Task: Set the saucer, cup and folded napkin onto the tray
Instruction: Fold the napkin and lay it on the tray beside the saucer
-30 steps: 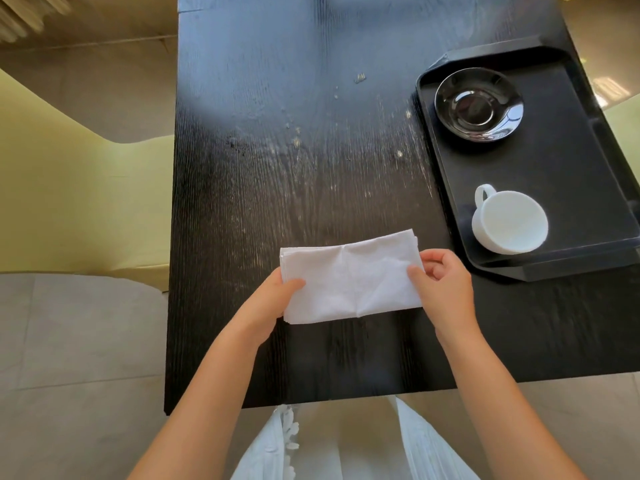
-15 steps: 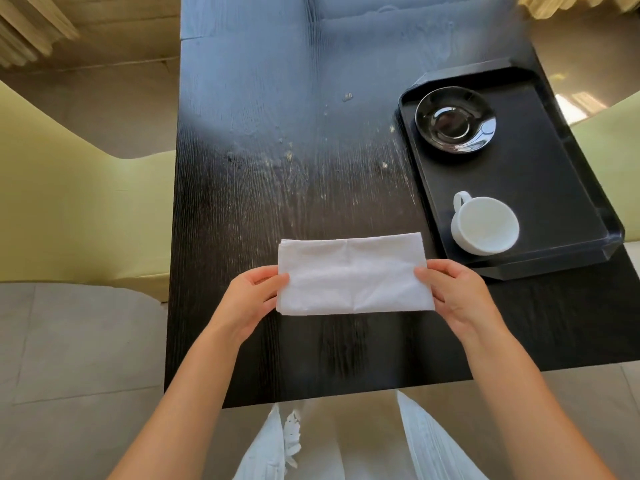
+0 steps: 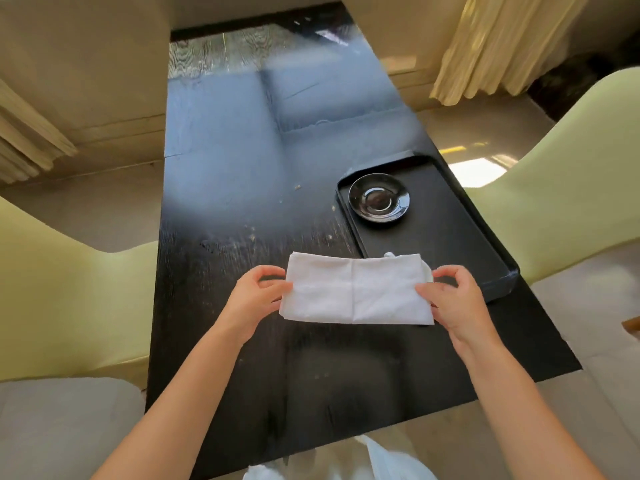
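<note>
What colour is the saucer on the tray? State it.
Glossy black saucer, matching the black tray; head view.

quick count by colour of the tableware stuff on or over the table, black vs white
black: 2, the tray and the saucer
white: 2, the napkin and the cup, which shows only as a bit above the napkin
total: 4

Black wood-grain table, speckled; pale green chairs either side; cream curtain far right.
</note>
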Demonstrator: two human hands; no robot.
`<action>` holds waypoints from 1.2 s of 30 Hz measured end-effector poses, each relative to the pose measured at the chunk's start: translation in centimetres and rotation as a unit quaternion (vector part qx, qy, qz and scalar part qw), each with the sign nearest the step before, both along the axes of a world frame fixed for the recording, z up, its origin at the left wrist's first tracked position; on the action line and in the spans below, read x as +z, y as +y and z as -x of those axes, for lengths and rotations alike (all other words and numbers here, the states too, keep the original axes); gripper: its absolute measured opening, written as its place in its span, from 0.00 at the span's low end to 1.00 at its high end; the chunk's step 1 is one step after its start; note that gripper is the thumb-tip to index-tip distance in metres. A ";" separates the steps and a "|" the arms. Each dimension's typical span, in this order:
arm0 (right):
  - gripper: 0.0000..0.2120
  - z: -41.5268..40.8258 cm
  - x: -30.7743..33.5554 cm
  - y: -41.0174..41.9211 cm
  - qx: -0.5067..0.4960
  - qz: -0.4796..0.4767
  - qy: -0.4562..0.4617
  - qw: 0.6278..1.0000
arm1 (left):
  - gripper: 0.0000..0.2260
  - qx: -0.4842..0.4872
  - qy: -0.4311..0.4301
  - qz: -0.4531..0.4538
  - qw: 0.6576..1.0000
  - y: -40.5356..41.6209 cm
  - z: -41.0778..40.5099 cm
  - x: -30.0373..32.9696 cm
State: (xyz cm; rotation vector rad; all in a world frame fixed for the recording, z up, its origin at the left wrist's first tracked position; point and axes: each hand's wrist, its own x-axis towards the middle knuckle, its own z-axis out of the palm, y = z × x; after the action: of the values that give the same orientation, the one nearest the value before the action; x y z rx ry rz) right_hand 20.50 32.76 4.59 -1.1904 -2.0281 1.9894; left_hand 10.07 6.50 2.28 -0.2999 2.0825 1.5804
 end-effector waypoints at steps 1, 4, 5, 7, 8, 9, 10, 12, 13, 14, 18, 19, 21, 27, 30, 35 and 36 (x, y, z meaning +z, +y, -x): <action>0.13 0.1 0.4 0.9 0.006 -0.007 0.014 1.000 | 0.09 -0.003 0.005 -0.001 1.000 1.1 0.5 0.6; 0.14 0.6 1.1 4.3 0.041 -0.053 0.047 0.997 | 0.06 -0.048 0.032 0.011 0.998 5.0 2.2 2.1; 0.14 1.0 1.1 5.6 0.055 -0.073 0.051 0.995 | 0.06 -0.072 0.046 0.021 0.996 6.4 2.9 2.5; 0.14 1.8 0.9 8.5 0.071 -0.105 0.054 0.990 | 0.09 -0.111 0.076 0.036 0.990 9.7 4.7 3.0; 0.14 2.2 0.7 10.0 0.073 -0.116 0.051 0.989 | 0.11 -0.126 0.090 0.045 0.987 11.6 5.7 3.2; 0.13 2.7 0.4 11.6 0.077 -0.123 0.043 0.989 | 0.13 -0.137 0.104 0.058 0.983 13.6 6.7 3.3; 0.13 3.2 0.1 13.2 0.085 -0.126 0.035 0.988 | 0.15 -0.144 0.119 0.075 0.979 15.7 7.7 3.4; 0.13 4.1 -0.8 16.2 0.105 -0.128 0.011 0.986 | 0.15 -0.166 0.140 0.111 0.970 19.8 9.9 3.3; 0.12 4.4 -1.4 17.4 0.113 -0.130 -0.004 0.985 | 0.14 -0.185 0.146 0.126 0.964 21.8 11.0 3.1; 0.11 4.8 -2.0 18.4 0.120 -0.133 -0.017 0.984 | 0.13 -0.206 0.150 0.139 0.957 23.8 12.1 2.9; 0.10 6.4 -4.4 22.0 0.120 -0.159 -0.054 0.978 | 0.10 -0.284 0.172 0.208 0.920 30.4 16.0 1.3; 0.09 6.9 -5.0 22.6 0.117 -0.163 -0.062 0.978 | 0.10 -0.303 0.179 0.224 0.909 31.7 16.7 0.6; 0.08 7.5 -6.2 23.2 0.112 -0.173 -0.078 0.975 | 0.10 -0.337 0.194 0.252 0.886 33.7 18.0 -0.7; 0.08 10.1 -9.3 23.3 0.120 -0.214 -0.109 0.963 | 0.13 -0.441 0.232 0.300 0.814 37.7 21.3 -5.7; 0.08 11.1 -10.8 23.5 0.130 -0.228 -0.132 0.956 | 0.17 -0.460 0.229 0.318 0.797 39.1 22.0 -8.2; 0.10 11.4 -12.5 23.9 0.241 -0.401 -0.174 0.866 | 0.25 -0.476 0.318 0.393 0.720 39.8 21.5 -10.8; 0.14 11.3 -12.9 24.0 0.266 -0.445 -0.167 0.839 | 0.29 -0.481 0.343 0.410 0.695 39.8 21.0 -11.1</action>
State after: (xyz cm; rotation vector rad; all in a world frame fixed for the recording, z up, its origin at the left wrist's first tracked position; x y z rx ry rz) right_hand 9.19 56.75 -8.29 -0.8078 -3.1459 0.6399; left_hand -10.98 46.31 -8.84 1.1150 2.6188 0.0202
